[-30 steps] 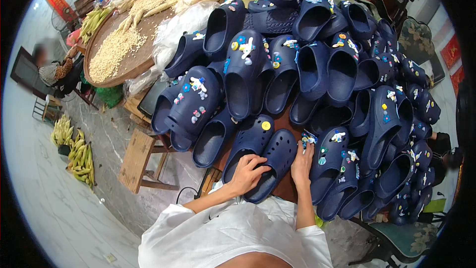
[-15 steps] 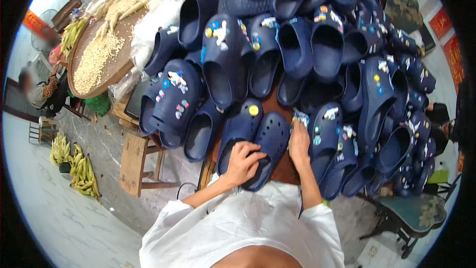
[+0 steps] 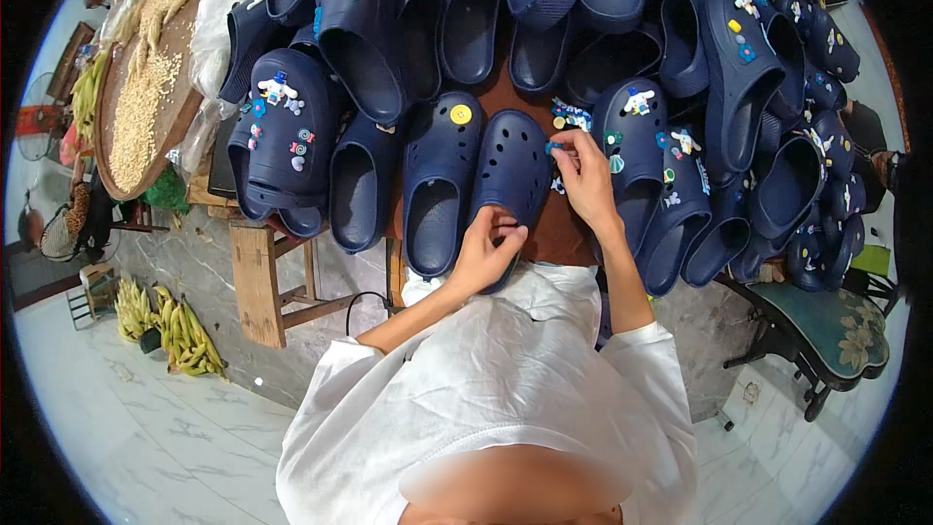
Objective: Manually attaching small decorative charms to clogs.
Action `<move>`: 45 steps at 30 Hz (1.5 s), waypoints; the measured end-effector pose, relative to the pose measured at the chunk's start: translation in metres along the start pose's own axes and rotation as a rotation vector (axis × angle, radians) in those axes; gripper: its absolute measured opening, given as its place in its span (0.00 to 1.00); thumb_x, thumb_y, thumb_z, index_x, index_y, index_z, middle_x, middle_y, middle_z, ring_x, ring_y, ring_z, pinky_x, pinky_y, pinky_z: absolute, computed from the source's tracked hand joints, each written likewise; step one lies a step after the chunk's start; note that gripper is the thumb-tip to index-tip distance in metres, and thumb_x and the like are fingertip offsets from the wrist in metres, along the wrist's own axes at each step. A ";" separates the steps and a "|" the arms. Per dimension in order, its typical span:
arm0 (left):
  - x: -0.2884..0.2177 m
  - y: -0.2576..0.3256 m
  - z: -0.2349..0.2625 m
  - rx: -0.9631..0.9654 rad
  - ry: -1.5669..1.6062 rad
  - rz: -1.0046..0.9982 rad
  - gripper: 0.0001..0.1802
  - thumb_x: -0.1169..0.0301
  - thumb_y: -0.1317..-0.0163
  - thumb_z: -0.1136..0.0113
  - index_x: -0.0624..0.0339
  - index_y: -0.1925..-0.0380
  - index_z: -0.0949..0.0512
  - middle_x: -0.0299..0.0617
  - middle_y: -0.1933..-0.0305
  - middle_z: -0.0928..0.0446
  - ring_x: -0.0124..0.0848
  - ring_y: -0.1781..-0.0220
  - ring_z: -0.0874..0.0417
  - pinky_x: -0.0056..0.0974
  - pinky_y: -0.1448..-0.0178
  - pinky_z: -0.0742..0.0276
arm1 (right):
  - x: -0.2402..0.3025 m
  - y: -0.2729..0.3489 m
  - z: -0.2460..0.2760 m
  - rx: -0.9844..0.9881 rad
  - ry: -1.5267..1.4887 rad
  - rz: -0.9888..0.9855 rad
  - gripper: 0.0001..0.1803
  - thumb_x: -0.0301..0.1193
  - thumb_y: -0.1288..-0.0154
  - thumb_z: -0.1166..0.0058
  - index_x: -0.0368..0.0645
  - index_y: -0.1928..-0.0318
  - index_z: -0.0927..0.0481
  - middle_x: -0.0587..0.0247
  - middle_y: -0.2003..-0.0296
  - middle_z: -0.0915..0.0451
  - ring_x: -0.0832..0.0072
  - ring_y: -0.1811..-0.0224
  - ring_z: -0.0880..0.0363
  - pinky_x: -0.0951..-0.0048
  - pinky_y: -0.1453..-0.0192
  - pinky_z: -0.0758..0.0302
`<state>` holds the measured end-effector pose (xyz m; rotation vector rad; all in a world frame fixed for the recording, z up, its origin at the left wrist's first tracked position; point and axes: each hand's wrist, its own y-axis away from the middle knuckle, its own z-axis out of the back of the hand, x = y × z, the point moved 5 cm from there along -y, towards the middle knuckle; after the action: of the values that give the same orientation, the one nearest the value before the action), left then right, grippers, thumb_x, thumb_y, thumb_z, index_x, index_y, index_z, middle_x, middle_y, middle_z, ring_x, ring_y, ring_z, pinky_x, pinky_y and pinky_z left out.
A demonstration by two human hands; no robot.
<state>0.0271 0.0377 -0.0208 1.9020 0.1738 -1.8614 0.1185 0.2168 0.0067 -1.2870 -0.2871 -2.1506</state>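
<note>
Blue charm (image 3: 552, 148) in pinched grip of right hand (image 3: 587, 180), left hand (image 3: 486, 251) half-curled at navy clog (image 3: 511, 160), hold unclear.

The perforated navy-blue rubber clog (image 3: 511, 157) is one plain colour; the neighbouring navy-blue rubber clog (image 3: 438, 151) bears a round yellow button charm (image 3: 461, 115). The tiny shoe charm (image 3: 552, 148) is bright blue, the flat worktop (image 3: 562, 238) reddish brown, the loose cloth shirt (image 3: 486, 369) white, the curved chair seat (image 3: 812, 321) dark green with pale flowers.
</note>
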 end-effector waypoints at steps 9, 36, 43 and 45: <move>0.026 -0.036 -0.022 0.030 0.828 0.315 0.20 0.78 0.46 0.39 0.67 0.51 0.24 0.40 0.54 0.21 0.31 0.53 0.21 0.37 0.45 0.26 | -0.003 -0.023 -0.021 0.146 -0.169 -0.138 0.09 0.25 0.33 0.43 0.38 0.54 0.17 0.66 0.62 0.21 0.81 0.63 0.23 0.79 0.57 0.26; 0.047 -0.052 -0.023 -0.031 0.967 0.372 0.06 0.75 0.51 0.44 0.61 0.74 0.19 0.39 0.67 0.20 0.33 0.62 0.20 0.39 0.49 0.26 | 0.003 -0.060 -0.025 0.220 0.237 0.129 0.12 0.27 0.40 0.37 0.41 0.56 0.22 0.62 0.68 0.25 0.68 0.65 0.23 0.67 0.56 0.25; 0.053 -0.052 -0.023 -0.010 0.970 0.360 0.14 0.71 0.48 0.43 0.66 0.61 0.19 0.43 0.59 0.17 0.36 0.56 0.17 0.42 0.45 0.24 | 0.009 -0.039 -0.022 0.114 0.168 0.187 0.09 0.28 0.39 0.37 0.39 0.59 0.17 0.59 0.67 0.21 0.63 0.60 0.21 0.65 0.54 0.26; 0.057 -0.053 -0.022 -0.052 1.006 0.367 0.15 0.70 0.46 0.43 0.66 0.61 0.19 0.44 0.58 0.17 0.37 0.55 0.17 0.41 0.46 0.23 | 0.011 -0.034 -0.021 0.084 0.138 0.166 0.09 0.29 0.40 0.38 0.40 0.59 0.17 0.58 0.66 0.20 0.59 0.59 0.21 0.61 0.52 0.26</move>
<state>0.0295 0.0807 -0.0894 2.4495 0.1658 -0.5506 0.0790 0.2295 0.0101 -1.0717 -0.2035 -2.0523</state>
